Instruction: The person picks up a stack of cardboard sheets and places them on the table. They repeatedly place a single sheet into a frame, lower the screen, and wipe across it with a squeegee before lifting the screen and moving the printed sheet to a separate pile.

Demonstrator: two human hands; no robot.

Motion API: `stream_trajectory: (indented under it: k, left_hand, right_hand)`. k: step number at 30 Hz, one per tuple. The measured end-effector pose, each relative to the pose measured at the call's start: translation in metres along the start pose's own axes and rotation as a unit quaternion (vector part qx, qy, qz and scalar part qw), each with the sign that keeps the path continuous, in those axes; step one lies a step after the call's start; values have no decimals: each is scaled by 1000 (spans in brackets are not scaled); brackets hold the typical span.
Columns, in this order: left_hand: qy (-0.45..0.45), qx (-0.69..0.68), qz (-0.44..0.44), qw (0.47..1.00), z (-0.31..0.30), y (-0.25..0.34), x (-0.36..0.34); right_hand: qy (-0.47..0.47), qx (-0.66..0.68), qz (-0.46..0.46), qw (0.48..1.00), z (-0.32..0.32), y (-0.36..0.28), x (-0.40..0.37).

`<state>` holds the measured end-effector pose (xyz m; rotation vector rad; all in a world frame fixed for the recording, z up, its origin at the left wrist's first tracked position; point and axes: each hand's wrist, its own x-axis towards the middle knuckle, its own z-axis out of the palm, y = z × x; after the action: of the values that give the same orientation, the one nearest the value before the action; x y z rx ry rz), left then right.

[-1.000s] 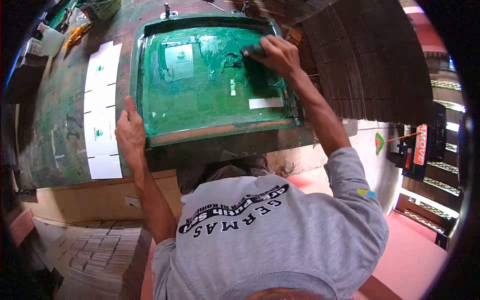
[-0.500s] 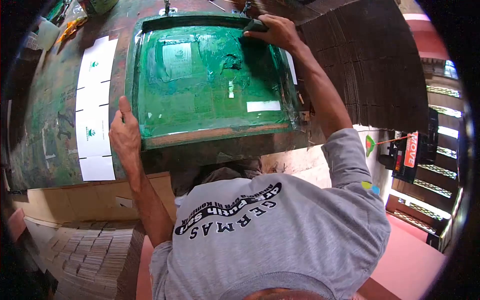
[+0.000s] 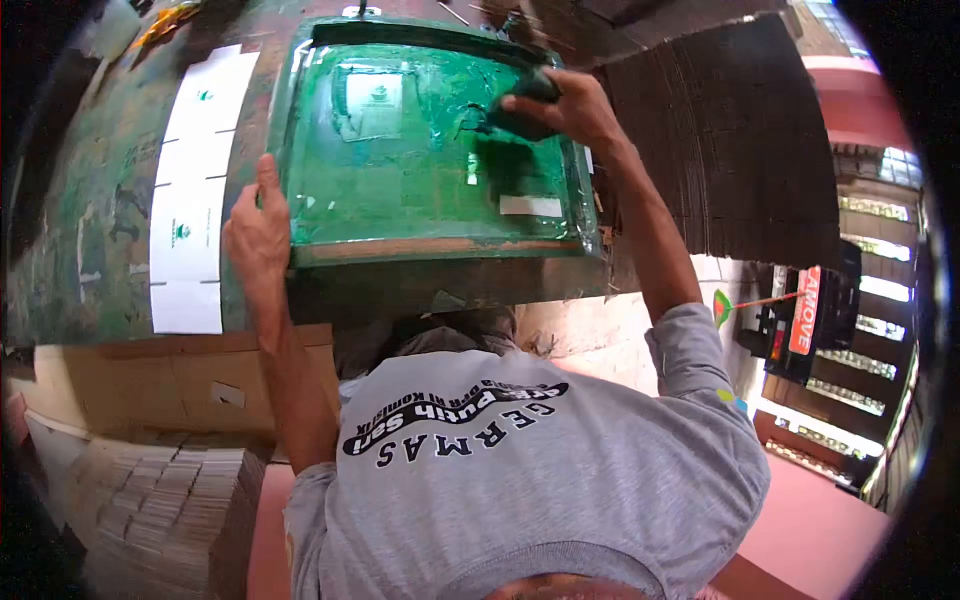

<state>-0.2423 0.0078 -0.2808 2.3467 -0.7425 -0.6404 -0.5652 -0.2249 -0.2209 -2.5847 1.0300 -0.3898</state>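
Note:
A screen printing frame (image 3: 420,248) with green, ink-smeared mesh lies on the worktable. My left hand (image 3: 258,228) grips its left side near the front corner, thumb upright along the edge and the other fingers partly hidden. In my right hand (image 3: 585,108) is a dark squeegee (image 3: 522,108), blurred by motion, over the upper right of the mesh. A pale window with a small green logo (image 3: 376,95) shows in the mesh at upper left. Left of the frame lies a long white card sheet (image 3: 187,255) printed with green logos.
The worktable (image 3: 90,220) is worn and paint-stained. Dark corrugated cardboard (image 3: 720,150) stands on the right. Below the table at left is a stack of cut card (image 3: 175,500). A yellow-orange rag (image 3: 165,25) lies at the far left.
My right hand has drawn the squeegee from the far right corner of the screen frame toward me over the mesh. My left hand keeps its hold; the view has shifted slightly.

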Motion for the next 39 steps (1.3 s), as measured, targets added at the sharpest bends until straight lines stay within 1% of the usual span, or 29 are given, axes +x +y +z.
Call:
stream_trajectory:
  k: [1,2,3,5,7,8,9,11,13,15,16,18,19,21,22,23,25,27,28,29,31,32,35,36,37,38,39]
  left_hand:
    - [-13,0,2,1000,-1,-1,2]
    - [-9,14,-3,1000,0,-3,4]
    - [-2,18,-3,1000,2,-7,7]
    - [9,5,17,1000,3,-9,7]
    - [23,3,23,999,4,-10,6]
    - [25,1,35,999,4,-11,6]
    - [28,0,31,999,3,-11,4]
    - [18,-18,42,999,2,-11,3]
    - [34,-20,43,998,2,-10,3]
    - [18,-22,40,999,-3,-6,-1]
    - [20,-24,37,999,-3,-6,-1]
    - [24,-17,32,999,-1,-7,-1]
    - [24,-17,31,999,-1,-7,-1]
    - [7,-16,29,999,-3,-6,-1]
    - [9,-14,30,999,-3,-7,-1]
    - [13,-20,31,999,-2,-8,-1]
    - [20,-27,31,999,-1,-8,0]
    - [9,-32,26,999,-2,-8,1]
    - [10,-31,23,999,-2,-7,0]
    - [9,-27,18,999,-3,-6,0]
    - [9,-24,15,1000,-3,-4,1]
    - [14,-22,19,999,-2,-6,2]
    - [23,-24,32,999,-1,-9,3]
    - [24,-32,35,999,0,-10,3]
    - [27,-31,42,998,3,-16,9]
    - [185,154,140,960,7,-30,20]
    - [331,329,228,855,11,-49,34]
  right_hand:
    - [5,101,63,993,6,-12,16]
    - [37,110,17,993,12,-26,35]
    - [32,116,6,993,23,-37,53]
    - [50,-9,-41,998,45,-56,91]
    - [103,-114,-105,983,68,-80,116]
    - [110,-162,-141,970,78,-88,128]
    - [111,-197,-119,967,96,-92,133]
    - [190,-203,-189,942,120,-99,123]
    - [234,-218,-228,920,140,-98,96]
    - [258,-214,-257,906,139,-108,60]
    - [257,-213,-261,906,134,-113,48]
    - [185,-182,-235,937,115,-122,37]
    - [185,-182,-235,937,104,-118,46]
    - [85,-148,-215,961,85,-106,87]
    - [79,-156,-182,968,80,-106,103]
    - [73,-164,-150,972,78,-104,120]
    - [71,-173,-156,970,82,-96,143]
    - [108,-189,-168,961,95,-93,150]
    - [73,-185,-168,966,97,-91,147]
    - [71,-182,-169,966,103,-90,139]
    - [133,-130,-242,952,109,-95,112]
    - [110,-156,-220,957,103,-109,93]
    - [130,-123,-255,950,99,-122,54]
    - [136,-123,-253,950,94,-119,52]
    - [120,-103,-241,957,87,-114,52]
    - [103,-83,-229,964,80,-109,48]
    - [75,-57,-166,982,65,-110,43]
